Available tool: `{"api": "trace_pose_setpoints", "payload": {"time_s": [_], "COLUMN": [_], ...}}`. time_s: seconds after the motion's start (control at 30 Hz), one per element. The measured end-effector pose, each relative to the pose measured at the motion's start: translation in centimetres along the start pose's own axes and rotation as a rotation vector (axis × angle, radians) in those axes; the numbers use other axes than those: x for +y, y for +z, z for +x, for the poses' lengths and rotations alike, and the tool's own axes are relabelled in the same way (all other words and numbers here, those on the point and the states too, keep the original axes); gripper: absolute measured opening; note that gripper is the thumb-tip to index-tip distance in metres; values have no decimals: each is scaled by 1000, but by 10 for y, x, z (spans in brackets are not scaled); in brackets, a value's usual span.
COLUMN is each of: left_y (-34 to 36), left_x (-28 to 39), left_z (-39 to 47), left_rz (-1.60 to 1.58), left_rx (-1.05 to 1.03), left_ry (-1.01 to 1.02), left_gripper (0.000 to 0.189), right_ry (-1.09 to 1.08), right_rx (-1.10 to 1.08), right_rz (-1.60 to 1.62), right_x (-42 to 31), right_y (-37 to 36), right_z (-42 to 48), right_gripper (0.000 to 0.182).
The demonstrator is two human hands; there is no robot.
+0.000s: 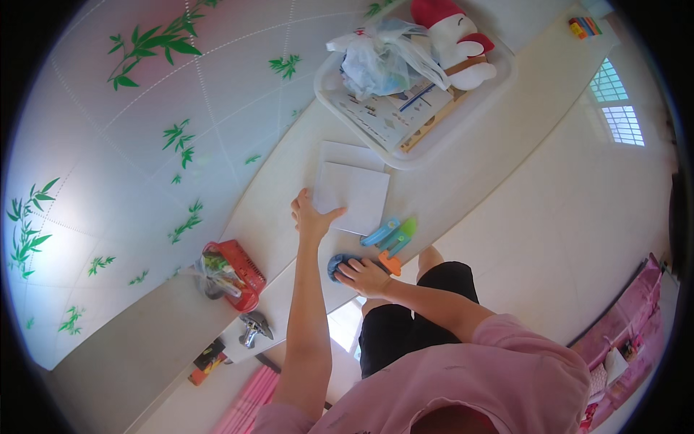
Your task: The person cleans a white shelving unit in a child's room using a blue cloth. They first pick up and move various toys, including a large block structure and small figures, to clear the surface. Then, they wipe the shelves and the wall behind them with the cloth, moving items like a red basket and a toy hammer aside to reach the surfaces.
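My left hand (314, 217) is at the near left corner of a white square sheet (352, 196), its thumb over the near edge and its fingers spread beyond the left side. That sheet lies over another pale square sheet (355, 154) on the counter. My right hand (364, 276) rests on a dark blue bunched item (339, 267), perhaps a cloth, with fingers curled over it. Beside it lie a blue-handled tool (381, 232), a green-and-teal one (402, 237) and a small orange item (390, 263); their exact kind is unclear.
A white plastic tray (415, 161) holds a plastic bag (379, 62), printed sheets and a plush toy (461, 49). A red basket (250, 276) with a bagged bundle stands by a metal faucet (254, 329). Colored sticks (585, 27) lie far right. A patterned wall borders the counter's left side.
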State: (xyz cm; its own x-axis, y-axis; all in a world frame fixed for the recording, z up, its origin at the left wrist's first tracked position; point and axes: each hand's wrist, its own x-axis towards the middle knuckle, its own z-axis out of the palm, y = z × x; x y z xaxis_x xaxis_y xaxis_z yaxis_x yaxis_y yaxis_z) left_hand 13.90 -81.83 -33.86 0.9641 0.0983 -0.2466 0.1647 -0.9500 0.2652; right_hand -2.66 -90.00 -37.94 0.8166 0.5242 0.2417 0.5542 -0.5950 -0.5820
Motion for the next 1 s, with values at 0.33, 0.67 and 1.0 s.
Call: {"api": "trace_pose_setpoints", "payload": {"time_s": [0.33,0.67,1.0], "left_y": [-16,-129,-46], "left_x": [-3,57,157], "left_z": [13,10,51], "left_rz": [-560,-1006,-995], "left_rx": [-309,-369,-353], "left_ry": [-77,-260,-240], "left_gripper": [38,26,45], "right_ry": [-27,-38,-50], "right_rx": [-26,-15,-26], "right_rz": [6,14,7], "right_x": [-1,2,-1], "right_y": [4,3,9], "right_z": [-1,-2,-4], "right_gripper": [41,37,38]}}
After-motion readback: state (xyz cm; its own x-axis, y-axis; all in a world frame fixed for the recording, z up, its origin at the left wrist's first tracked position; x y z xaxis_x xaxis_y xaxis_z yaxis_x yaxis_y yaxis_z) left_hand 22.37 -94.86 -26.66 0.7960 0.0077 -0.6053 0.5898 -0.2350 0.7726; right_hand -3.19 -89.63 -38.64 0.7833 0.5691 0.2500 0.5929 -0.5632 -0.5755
